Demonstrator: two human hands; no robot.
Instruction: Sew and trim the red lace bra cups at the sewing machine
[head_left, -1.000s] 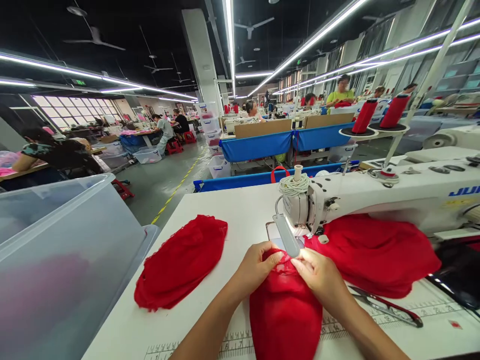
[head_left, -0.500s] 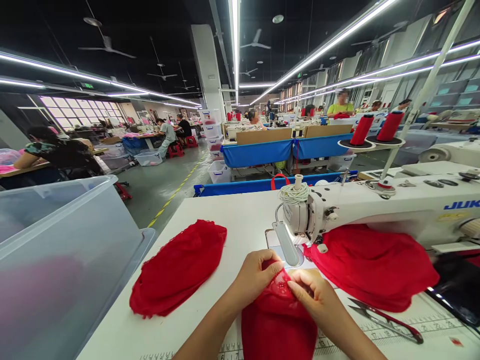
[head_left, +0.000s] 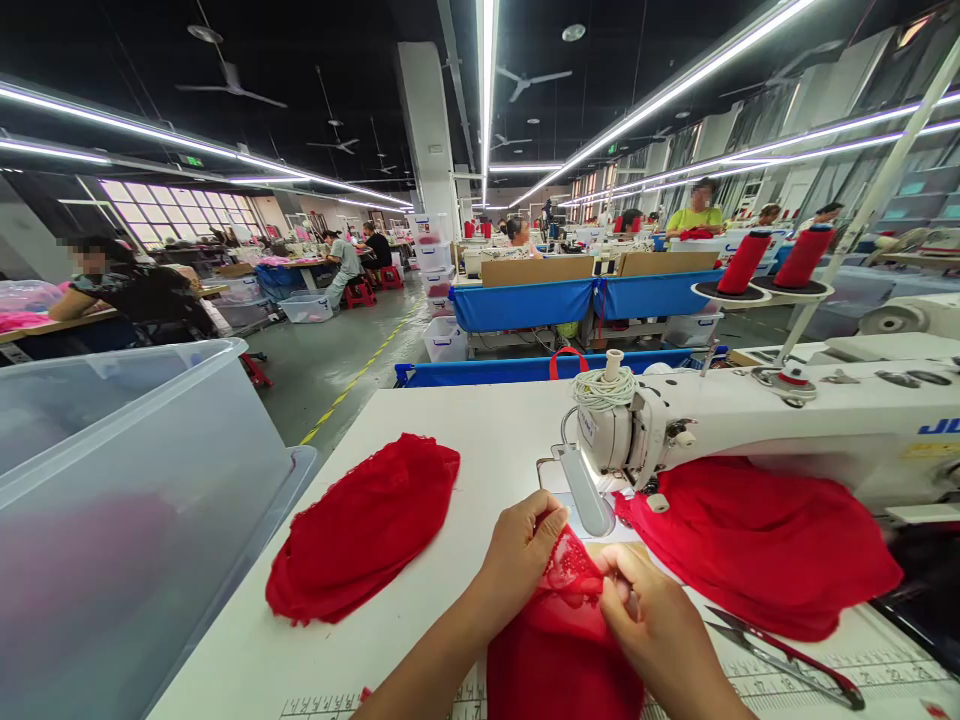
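A red fabric piece with a lace edge (head_left: 568,640) hangs between my hands over the front of the white table. My left hand (head_left: 523,550) pinches its upper left edge. At the right side of the lace, my right hand (head_left: 637,605) grips the edge between thumb and fingers. Just beyond the hands stands the white sewing machine (head_left: 750,410), its needle area mostly hidden by a flat white lamp (head_left: 589,490). One red fabric pile (head_left: 367,530) lies to the left, and another red pile (head_left: 765,540) lies under the machine arm.
Dark-bladed scissors (head_left: 787,655) with a red handle lie on the printed ruler strip at the right. A large translucent bin (head_left: 135,540) borders the table's left side. Two red thread cones (head_left: 745,263) stand behind the machine. Other people sit at tables farther back.
The lace section between my hands is now spread wider, and my right hand has shifted slightly right. The whole view has turned a little to the left.
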